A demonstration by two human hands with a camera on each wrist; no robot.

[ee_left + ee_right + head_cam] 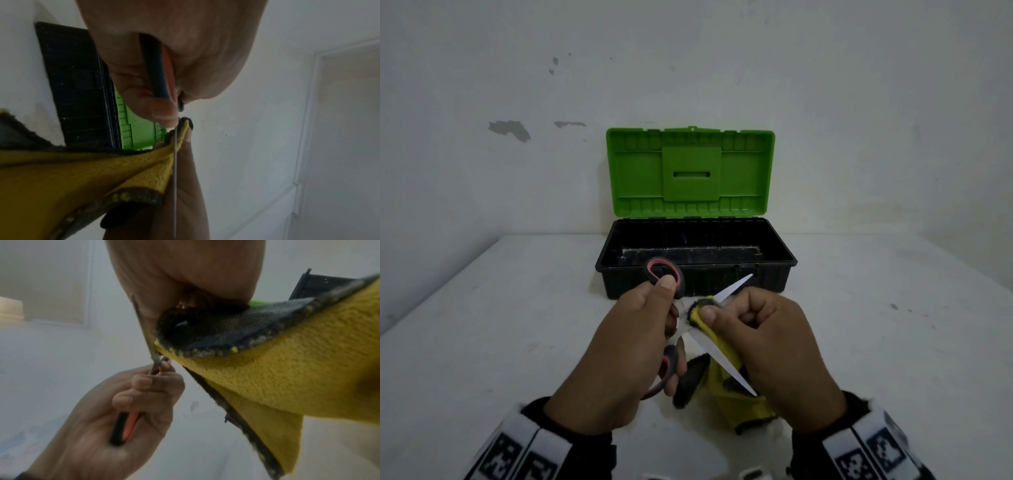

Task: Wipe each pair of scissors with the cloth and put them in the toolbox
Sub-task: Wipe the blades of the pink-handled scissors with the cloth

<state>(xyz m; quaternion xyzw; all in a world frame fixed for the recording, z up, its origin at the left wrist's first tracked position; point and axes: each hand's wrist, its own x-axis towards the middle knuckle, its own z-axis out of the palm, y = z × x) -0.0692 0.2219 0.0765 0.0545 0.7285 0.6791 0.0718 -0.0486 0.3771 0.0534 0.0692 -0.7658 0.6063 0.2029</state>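
Steel and rubber, one pair: we hold the black-and-red-handled scissors with bright metal blades [698, 337] spread wide open above the white table [500, 325]. Our left hand [619, 356] curls its fingers through the lower handle loop, thumb pressed on the upper loop.

Yellow terry cloth with dark stitched border [722, 387]: folded over the upper blade, pinched between the thumb and bent fingers of our right hand [784, 346]; the rest hangs below the knuckles. The blade tip shows just past the thumb; the second blade runs down beneath the right palm.

Black plastic toolbox with raised green lid [695, 260]: open, beyond both sets of fingertips, apparently without scissors as yet.

Handling note, as we judge it: we keep the pinch on the flat faces, draw from pivot toward tip, never along the edge, steady the handles firmly, and mind the lower blade near the right wrist.
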